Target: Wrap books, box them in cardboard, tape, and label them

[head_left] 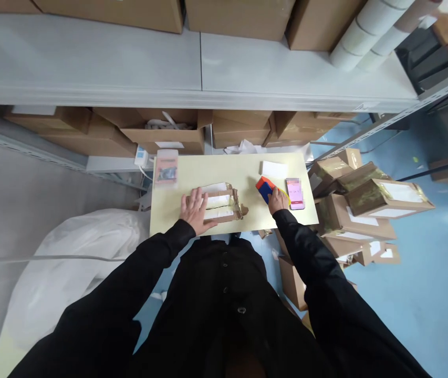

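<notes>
My left hand (195, 210) lies flat with its fingers stretched out over the left end of a small cardboard box (224, 202). White paper strips and shiny tape show on the box's top, and its right end looks ragged and torn. To the right, my right hand (278, 200) is closed around a red, blue and yellow tape dispenser (265, 188), partly hidden under the fingers. A phone (295, 193) with a pink screen lies just right of that hand. Behind the dispenser sits a small white box or stack of labels (274, 169).
The pale table (204, 165) carries a pink-and-white packet (167, 168) at its left. A grey shelf (129, 63) with cartons runs behind. Stacked cartons (361, 215) crowd the right side. White plastic sheeting (85, 241) bulges at the left.
</notes>
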Available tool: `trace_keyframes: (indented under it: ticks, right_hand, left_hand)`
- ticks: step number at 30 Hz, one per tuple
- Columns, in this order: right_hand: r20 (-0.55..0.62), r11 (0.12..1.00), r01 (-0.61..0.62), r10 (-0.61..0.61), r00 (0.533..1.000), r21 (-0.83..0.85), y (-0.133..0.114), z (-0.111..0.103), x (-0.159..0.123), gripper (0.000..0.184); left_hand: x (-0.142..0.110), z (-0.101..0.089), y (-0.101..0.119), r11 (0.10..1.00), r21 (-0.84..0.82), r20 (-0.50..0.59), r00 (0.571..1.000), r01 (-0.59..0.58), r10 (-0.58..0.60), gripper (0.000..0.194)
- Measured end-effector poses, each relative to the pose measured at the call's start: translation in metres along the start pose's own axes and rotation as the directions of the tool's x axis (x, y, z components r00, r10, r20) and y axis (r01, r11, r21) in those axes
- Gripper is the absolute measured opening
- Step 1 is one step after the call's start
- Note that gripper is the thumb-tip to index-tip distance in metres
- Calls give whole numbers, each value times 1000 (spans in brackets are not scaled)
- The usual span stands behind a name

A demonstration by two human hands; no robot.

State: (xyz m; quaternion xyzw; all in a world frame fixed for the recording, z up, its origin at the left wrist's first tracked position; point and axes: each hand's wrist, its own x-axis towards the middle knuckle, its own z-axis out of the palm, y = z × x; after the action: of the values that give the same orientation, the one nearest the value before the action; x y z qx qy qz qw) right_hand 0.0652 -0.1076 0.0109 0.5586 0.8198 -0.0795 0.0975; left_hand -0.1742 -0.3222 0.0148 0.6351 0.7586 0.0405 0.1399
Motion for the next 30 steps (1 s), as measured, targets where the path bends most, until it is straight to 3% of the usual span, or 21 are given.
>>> trace_keyframes:
  ticks: [2, 5, 7, 9, 12, 14, 15, 18, 21, 24, 27, 30]
  right_hand:
    - [38, 1000, 0, -1, 999, 30, -2, 17, -4, 50]
    - [93, 998, 47, -51, 994, 47, -6, 26, -14, 52]
    - [26, 995, 92, -93, 995, 44, -13, 20, -23, 56]
    - [-64, 980, 187, -183, 981, 68, -26, 10, -35, 61]
    - [-28, 883, 454, -454, 890, 118, -58, -2, -56, 61]
    - [83, 819, 557, -570, 817, 139, -79, -2, -68, 58]
    - [127, 812, 564, -582, 803, 154, -86, 0, -72, 57]
    - [118, 805, 519, -568, 815, 287, -89, 13, -77, 63]
    - [51, 718, 455, -561, 826, 527, -72, 28, -73, 84]
    - [109, 648, 313, -525, 844, 694, -57, 36, -67, 103]
    - [119, 595, 193, -444, 888, 780, -58, 26, -57, 90]
    - [46, 533, 126, -298, 954, 837, -69, -2, -40, 67]
  left_hand:
    - [-15, 4, -10, 999, 13, 26, 999, 34, -34, 95]
    - [-20, 7, -16, 1000, -13, 68, 997, -27, 27, 82]
    - [-20, 7, -17, 998, -48, 69, 997, -31, 35, 87]
    - [-24, 7, -19, 993, -102, 47, 998, 56, -51, 101]
    - [-39, 16, -24, 929, -251, 33, 961, 273, -273, 111]
    - [-47, 26, -27, 891, -351, 56, 956, 289, -288, 100]
    - [-49, 31, -29, 883, -392, 57, 965, 258, -256, 95]
    - [-52, 47, -37, 837, -526, -10, 983, 149, -181, 107]
    - [-53, 60, -45, 727, -670, -25, 974, 151, -225, 124]
    - [-52, 68, -48, 602, -772, 40, 961, 204, -274, 102]
    - [-43, 62, -48, 427, -882, 41, 934, 200, -354, 88]
    - [-26, 40, -50, 257, -951, 25, 875, 170, -483, 80]
